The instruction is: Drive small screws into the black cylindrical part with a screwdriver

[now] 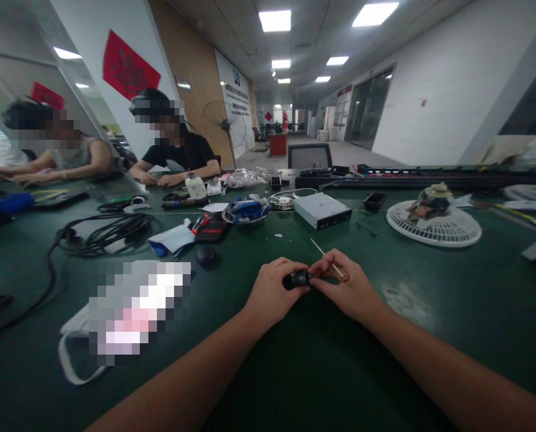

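Observation:
My left hand (277,288) is closed around a small black cylindrical part (299,278) above the green table (231,372). My right hand (342,285) holds a screwdriver (338,270) with an amber handle, its thin shaft pointing up and to the left, away from the part. The thumb and a finger of that hand pinch at the right end of the black part. Whether something tiny sits between those fingertips is too small to tell.
Ahead lie a silver drive box (322,209), a bowl with blue cloth (245,210) and a white fan grille (434,222). At left are a black mouse (206,256), coiled cables (110,231) and a pixelated object. Two people sit at the far left side.

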Demonstrator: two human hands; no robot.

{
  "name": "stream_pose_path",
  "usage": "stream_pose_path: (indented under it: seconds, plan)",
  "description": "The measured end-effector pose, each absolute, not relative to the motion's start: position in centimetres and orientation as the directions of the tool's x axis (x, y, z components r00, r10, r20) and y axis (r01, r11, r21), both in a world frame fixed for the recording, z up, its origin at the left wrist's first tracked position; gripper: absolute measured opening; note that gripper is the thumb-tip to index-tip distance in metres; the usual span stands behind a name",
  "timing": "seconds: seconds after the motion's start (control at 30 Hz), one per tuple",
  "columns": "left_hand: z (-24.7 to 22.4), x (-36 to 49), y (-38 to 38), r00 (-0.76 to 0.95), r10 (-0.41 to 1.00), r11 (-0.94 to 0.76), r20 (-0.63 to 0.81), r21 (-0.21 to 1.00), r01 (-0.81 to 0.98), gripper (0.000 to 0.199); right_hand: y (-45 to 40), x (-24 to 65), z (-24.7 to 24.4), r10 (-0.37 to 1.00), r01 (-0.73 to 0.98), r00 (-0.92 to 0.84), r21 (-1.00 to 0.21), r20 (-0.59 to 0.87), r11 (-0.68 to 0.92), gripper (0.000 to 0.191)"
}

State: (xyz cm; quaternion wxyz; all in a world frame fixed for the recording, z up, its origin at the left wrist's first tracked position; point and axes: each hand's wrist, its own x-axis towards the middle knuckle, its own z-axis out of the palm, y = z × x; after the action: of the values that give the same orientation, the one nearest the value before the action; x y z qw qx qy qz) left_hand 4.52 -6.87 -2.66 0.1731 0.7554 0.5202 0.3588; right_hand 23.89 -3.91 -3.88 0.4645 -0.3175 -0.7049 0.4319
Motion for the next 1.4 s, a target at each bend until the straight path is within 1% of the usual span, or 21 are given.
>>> stream_pose_path:
  seconds: [0.13,0.2,0.5,0.63,0.77,1.03,1.17,1.3,1.4]
  plan:
    - [-2.59,4.54,-6.83,0.249,0.899,-0.430,0.360,0.620,0.656,0.036,-3.92,23.82,-3.98,0.862,0.101,-0.327,-0.892,0.388,0.440,0.027]
    - [-2.55,4.53,-6.83,0.260,0.899,-0.432,0.353,0.611,0.663,0.037,-3.85,23.82,-4.04,0.869,0.102,-0.314,-0.896,0.383,0.432,0.030]
    - [-2.46,4.60,-7.01,0.284,0.893,-0.445,0.350,0.585,0.678,0.037,-3.62,23.94,-4.42,0.869,0.081,-0.375,-0.922,0.324,0.378,0.037]
    - [-2.21,4.64,-7.18,0.304,0.883,-0.466,0.357,0.584,0.665,0.036,-3.76,23.85,-4.37,0.865,0.151,-0.397,-0.908,0.307,0.392,0.034]
    - [-2.02,4.65,-7.25,0.303,0.881,-0.470,0.363,0.605,0.643,0.035,-3.82,23.81,-4.37,0.886,0.220,-0.344,-0.891,0.310,0.397,0.031]
    - [-2.03,4.72,-7.30,0.328,0.874,-0.485,0.360,0.584,0.651,0.040,-3.42,24.07,-4.50,0.895,0.128,-0.331,-0.925,0.300,0.358,0.032]
    - [-2.06,4.69,-7.31,0.306,0.887,-0.460,0.345,0.612,0.643,0.041,-3.20,24.18,-4.47,0.890,0.072,-0.359,-0.942,0.281,0.327,0.034]
    - [-2.02,4.64,-7.34,0.339,0.885,-0.464,0.319,0.651,0.601,0.040,-3.31,24.20,-4.41,0.885,0.135,-0.360,-0.921,0.297,0.364,0.034]
    - [-2.03,4.63,-7.36,0.352,0.878,-0.476,0.323,0.661,0.580,0.038,-3.49,24.19,-4.40,0.891,0.261,-0.335,-0.879,0.306,0.400,0.031]
